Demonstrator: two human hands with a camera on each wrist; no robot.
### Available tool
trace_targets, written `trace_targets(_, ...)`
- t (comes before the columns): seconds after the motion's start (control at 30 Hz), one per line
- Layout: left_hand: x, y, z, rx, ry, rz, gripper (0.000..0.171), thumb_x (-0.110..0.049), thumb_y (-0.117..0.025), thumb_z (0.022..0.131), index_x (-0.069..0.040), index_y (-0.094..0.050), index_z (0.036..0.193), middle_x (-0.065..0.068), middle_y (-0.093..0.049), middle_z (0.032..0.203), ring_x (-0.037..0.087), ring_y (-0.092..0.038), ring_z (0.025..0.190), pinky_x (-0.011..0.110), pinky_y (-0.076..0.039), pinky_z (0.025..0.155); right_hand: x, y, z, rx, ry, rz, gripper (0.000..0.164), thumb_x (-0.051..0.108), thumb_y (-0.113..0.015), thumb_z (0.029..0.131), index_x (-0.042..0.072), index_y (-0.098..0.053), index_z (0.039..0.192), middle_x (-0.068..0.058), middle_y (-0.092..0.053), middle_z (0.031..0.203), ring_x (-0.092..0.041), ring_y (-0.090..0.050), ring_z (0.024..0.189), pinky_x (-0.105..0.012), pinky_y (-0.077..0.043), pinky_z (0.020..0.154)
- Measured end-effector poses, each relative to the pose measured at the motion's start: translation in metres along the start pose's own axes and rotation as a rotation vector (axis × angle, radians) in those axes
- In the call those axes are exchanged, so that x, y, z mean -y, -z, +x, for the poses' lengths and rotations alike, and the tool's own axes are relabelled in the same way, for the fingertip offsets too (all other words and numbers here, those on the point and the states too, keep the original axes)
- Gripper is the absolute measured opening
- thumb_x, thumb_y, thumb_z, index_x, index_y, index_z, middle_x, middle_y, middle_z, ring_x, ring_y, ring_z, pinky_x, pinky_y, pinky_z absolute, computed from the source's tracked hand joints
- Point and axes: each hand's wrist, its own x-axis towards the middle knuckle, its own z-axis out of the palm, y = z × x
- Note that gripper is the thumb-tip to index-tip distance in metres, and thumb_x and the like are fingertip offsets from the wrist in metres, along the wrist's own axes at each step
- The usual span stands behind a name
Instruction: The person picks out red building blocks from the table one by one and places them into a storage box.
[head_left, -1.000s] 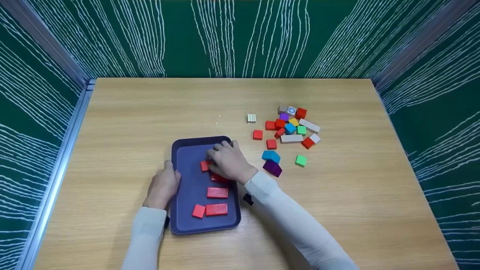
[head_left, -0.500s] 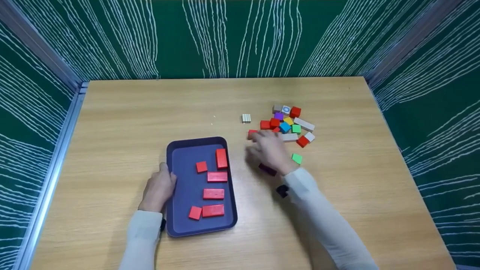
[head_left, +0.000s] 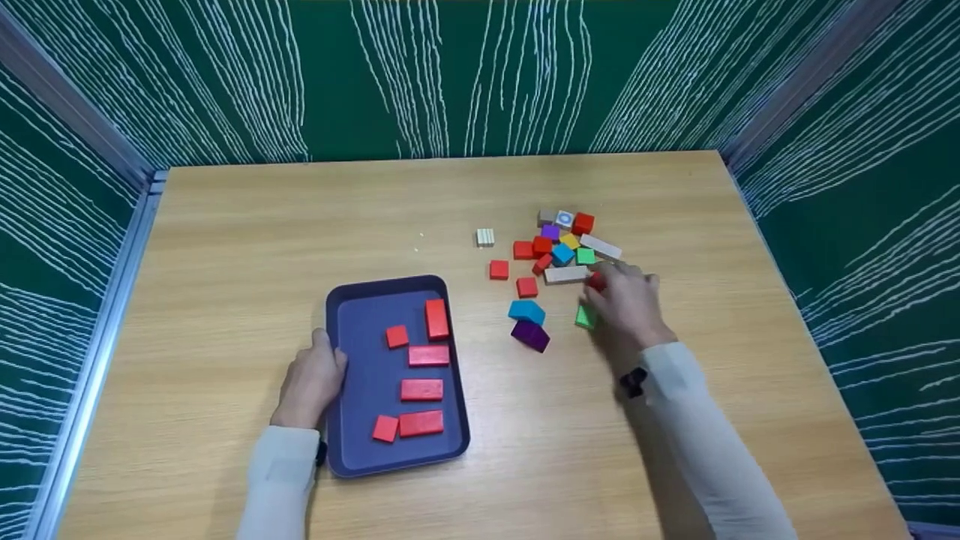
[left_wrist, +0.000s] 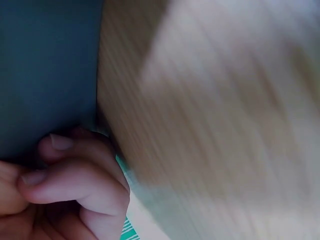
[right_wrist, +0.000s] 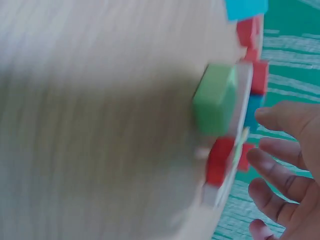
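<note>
My left hand [head_left: 310,384] grips the left rim of a dark blue tray [head_left: 361,375]; in the left wrist view its fingers [left_wrist: 82,187] curl at the tray's edge. Inside the tray lie several red rectangular blocks [head_left: 421,424] and two small red cubes [head_left: 397,337]. At the right side of the block pile, my right hand [head_left: 631,304] reaches over a red cube [head_left: 596,280], partly hiding it. The right wrist view shows the fingers spread, with nothing between them, beyond a green block [right_wrist: 215,102] and that red cube [right_wrist: 218,162].
Beside the right hand lie long grey blocks [head_left: 566,275] and several red, blue, yellow and green ones. A blue house-shaped block [head_left: 527,311] and a purple one [head_left: 530,335] sit nearer. A striped cube [head_left: 485,238] stands apart. Green walls [head_left: 375,90] surround the table.
My right hand has left the tray, where the red blocks now show fully, and passed over the pile to its right side. The left hand stays on the tray's rim.
</note>
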Motion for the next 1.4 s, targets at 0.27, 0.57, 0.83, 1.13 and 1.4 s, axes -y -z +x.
trace_targets(0.27,-0.001,0.001,-0.001,-0.006,-0.008,-0.003,0.033,-0.016,-0.041,0.104,0.008,-0.038,0.125,0.026,-0.059,0.087,0.032,-0.06,0.07,0.046,-0.048,0.059,-0.016,-0.005,0.005,0.086,-0.099,-0.066,0.051,0.026,-0.065,0.098,0.0,-0.052,0.139,-0.025,-0.056,0.12,-0.042,-0.051,0.106,-0.064,-0.028,0.095)
trace_targets(0.57,-0.001,0.002,-0.001,-0.031,-0.013,-0.001,0.032,-0.017,-0.043,0.104,0.008,-0.04,0.124,0.026,-0.06,0.087,0.033,-0.061,0.069,0.047,-0.048,0.058,-0.013,-0.008,0.007,0.083,-0.116,-0.051,0.043,0.023,-0.066,0.096,0.001,-0.059,0.132,-0.022,-0.052,0.115,-0.039,-0.046,0.103,-0.056,-0.031,0.089)
trace_targets(0.83,0.001,0.0,-0.001,-0.051,-0.041,0.004,0.029,-0.015,-0.043,0.102,0.007,-0.04,0.119,0.028,-0.059,0.083,0.037,-0.061,0.069,0.051,-0.048,0.059,-0.003,-0.008,0.005,0.045,-0.098,-0.03,0.039,0.024,-0.068,0.095,-0.002,-0.061,0.123,-0.023,-0.049,0.116,-0.04,-0.041,0.105,-0.054,-0.032,0.088)
trace_targets(1.13,0.001,0.001,0.0,-0.026,-0.023,-0.009,0.032,-0.016,-0.042,0.104,0.008,-0.039,0.124,0.026,-0.059,0.084,0.034,-0.061,0.068,0.049,-0.048,0.058,0.044,-0.004,0.014,0.006,-0.026,-0.009,0.042,0.025,-0.072,0.093,0.002,-0.06,0.125,-0.019,-0.058,0.118,-0.037,-0.043,0.104,-0.054,-0.032,0.091)
trace_targets(1.4,0.001,0.0,-0.001,-0.041,-0.033,-0.006,0.029,-0.017,-0.043,0.104,0.007,-0.041,0.121,0.027,-0.059,0.085,0.035,-0.061,0.068,0.048,-0.048,0.057,0.101,-0.018,0.023,-0.019,0.176,0.005,0.039,0.024,-0.075,0.091,0.006,-0.063,0.124,-0.014,-0.061,0.117,-0.035,-0.048,0.106,-0.051,-0.038,0.088)
